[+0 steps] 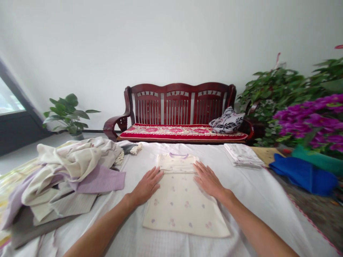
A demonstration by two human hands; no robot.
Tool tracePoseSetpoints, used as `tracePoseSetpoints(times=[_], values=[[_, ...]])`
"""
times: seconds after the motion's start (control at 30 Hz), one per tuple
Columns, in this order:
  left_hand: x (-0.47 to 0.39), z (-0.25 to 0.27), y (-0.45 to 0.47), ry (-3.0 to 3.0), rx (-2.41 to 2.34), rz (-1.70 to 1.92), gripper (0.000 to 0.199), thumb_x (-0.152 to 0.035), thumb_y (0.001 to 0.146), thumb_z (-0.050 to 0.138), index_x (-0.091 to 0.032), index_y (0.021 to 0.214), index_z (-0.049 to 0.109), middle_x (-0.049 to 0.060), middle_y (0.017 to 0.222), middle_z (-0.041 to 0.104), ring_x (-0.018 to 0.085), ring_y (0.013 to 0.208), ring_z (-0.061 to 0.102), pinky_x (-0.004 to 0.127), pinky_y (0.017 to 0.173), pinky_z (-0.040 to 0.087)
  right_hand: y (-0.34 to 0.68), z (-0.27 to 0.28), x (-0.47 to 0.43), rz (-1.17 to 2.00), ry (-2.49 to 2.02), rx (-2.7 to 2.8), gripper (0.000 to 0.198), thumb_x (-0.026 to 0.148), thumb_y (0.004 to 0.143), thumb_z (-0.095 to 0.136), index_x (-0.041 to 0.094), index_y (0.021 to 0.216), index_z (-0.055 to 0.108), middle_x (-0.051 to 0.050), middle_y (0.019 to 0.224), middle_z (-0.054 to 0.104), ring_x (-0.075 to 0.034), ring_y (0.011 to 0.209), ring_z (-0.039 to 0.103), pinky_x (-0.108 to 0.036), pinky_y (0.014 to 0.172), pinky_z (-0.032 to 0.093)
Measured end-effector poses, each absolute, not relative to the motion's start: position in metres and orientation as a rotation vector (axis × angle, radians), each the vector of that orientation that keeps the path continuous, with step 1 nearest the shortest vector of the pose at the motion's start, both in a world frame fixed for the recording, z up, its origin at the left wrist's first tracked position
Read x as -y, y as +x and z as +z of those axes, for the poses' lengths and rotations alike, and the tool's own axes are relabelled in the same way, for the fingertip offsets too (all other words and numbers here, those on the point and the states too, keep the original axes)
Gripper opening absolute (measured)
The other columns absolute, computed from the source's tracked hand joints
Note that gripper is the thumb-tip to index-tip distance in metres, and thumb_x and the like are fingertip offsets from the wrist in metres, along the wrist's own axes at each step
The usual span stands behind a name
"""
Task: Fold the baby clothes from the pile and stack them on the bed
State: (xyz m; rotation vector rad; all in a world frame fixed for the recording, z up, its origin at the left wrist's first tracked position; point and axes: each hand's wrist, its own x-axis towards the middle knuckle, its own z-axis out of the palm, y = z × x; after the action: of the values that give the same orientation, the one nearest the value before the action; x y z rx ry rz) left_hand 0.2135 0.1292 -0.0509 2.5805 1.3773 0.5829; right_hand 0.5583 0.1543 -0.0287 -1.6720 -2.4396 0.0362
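A cream child's shirt (182, 207) with a small printed pattern and a lilac neckline lies flat on the white cloth (257, 214) in front of me. Its sleeves do not show at the sides, and a crease runs across it below the neck. My left hand (147, 185) rests on the shirt's left edge near that crease, fingers stretched out. On the opposite edge, my right hand (207, 179) lies flat with its fingers apart. Neither hand grips the fabric.
A loose heap of clothes (77, 178) lies at the left. Folded white clothes (242, 155) are stacked at the back right, near a blue cloth (304, 173). Beyond stand a wooden bench (177, 103), a potted plant (71, 114) and purple flowers (316, 119).
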Motion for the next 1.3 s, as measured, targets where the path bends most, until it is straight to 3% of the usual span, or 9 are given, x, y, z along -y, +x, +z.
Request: tracePoseSetpoints(times=[0.17, 0.37, 0.73, 1.0, 1.1, 1.2, 1.3], values=[[-0.094, -0.048, 0.188, 2.461, -1.325, 0.692, 0.043, -0.024, 0.098, 0.041, -0.036, 0.137, 0.056, -0.001, 0.152, 0.046, 0.019, 0.143, 0.038, 0.038, 0.118, 0.034, 0.589, -0.039, -0.117, 0.258, -1.567, 2.35, 0.05, 0.024, 0.092, 0.035, 0.018, 0.137, 0.056, -0.009, 0.15, 0.048, -0.018, 0.136, 0.046, -0.034, 0.115, 0.035], [-0.071, -0.049, 0.161, 2.383, -1.287, 0.661, 0.039, -0.018, 0.093, 0.046, -0.033, 0.119, 0.069, -0.001, 0.152, 0.046, 0.019, 0.137, 0.047, 0.037, 0.116, 0.037, 0.616, -0.052, -0.09, 0.393, -1.456, 2.189, 0.048, 0.021, 0.089, 0.036, 0.024, 0.125, 0.068, -0.008, 0.139, 0.06, -0.021, 0.126, 0.056, -0.04, 0.111, 0.042], [-0.074, -0.036, 0.164, 2.333, -1.154, 0.449, 0.032, -0.022, 0.085, 0.065, -0.032, 0.114, 0.071, 0.0, 0.156, 0.04, 0.026, 0.143, 0.036, 0.046, 0.12, 0.026, 0.617, -0.055, -0.075, 0.565, -1.299, 2.164, 0.029, 0.031, 0.088, 0.059, 0.032, 0.112, 0.075, -0.006, 0.142, 0.057, -0.026, 0.127, 0.055, -0.044, 0.109, 0.044], [-0.071, -0.041, 0.168, 2.308, -1.21, 0.563, 0.021, -0.022, 0.084, 0.067, -0.028, 0.102, 0.074, 0.002, 0.153, 0.045, 0.025, 0.141, 0.04, 0.042, 0.117, 0.033, 0.618, -0.052, -0.076, 0.564, -1.186, 2.244, 0.018, 0.031, 0.088, 0.061, 0.032, 0.09, 0.08, -0.005, 0.135, 0.063, -0.028, 0.141, 0.039, -0.052, 0.112, 0.038], [-0.071, -0.041, 0.172, 2.332, -1.237, 0.571, 0.014, -0.029, 0.089, 0.062, -0.027, 0.096, 0.075, 0.003, 0.148, 0.051, 0.024, 0.14, 0.041, 0.041, 0.116, 0.034, 0.617, -0.05, -0.074, 0.598, -1.188, 2.265, 0.016, 0.031, 0.086, 0.064, 0.032, 0.089, 0.079, -0.005, 0.129, 0.067, -0.028, 0.14, 0.041, -0.053, 0.111, 0.038], [-0.069, -0.04, 0.177, 2.336, -1.205, 0.602, 0.021, -0.035, 0.095, 0.054, -0.026, 0.092, 0.072, 0.004, 0.139, 0.058, 0.023, 0.14, 0.04, 0.04, 0.116, 0.034, 0.616, -0.048, -0.073, 0.642, -1.184, 2.228, 0.014, 0.039, 0.084, 0.067, 0.031, 0.086, 0.079, -0.006, 0.122, 0.07, -0.029, 0.137, 0.044, -0.051, 0.11, 0.039], [-0.07, -0.038, 0.185, 2.262, -1.21, 0.718, 0.022, -0.036, 0.097, 0.047, -0.024, 0.097, 0.066, 0.006, 0.128, 0.064, 0.022, 0.134, 0.046, 0.036, 0.112, 0.037, 0.615, -0.05, -0.076, 0.649, -1.227, 2.091, 0.028, 0.051, 0.086, 0.063, 0.027, 0.082, 0.076, -0.008, 0.108, 0.074, -0.028, 0.12, 0.057, -0.043, 0.102, 0.045]])
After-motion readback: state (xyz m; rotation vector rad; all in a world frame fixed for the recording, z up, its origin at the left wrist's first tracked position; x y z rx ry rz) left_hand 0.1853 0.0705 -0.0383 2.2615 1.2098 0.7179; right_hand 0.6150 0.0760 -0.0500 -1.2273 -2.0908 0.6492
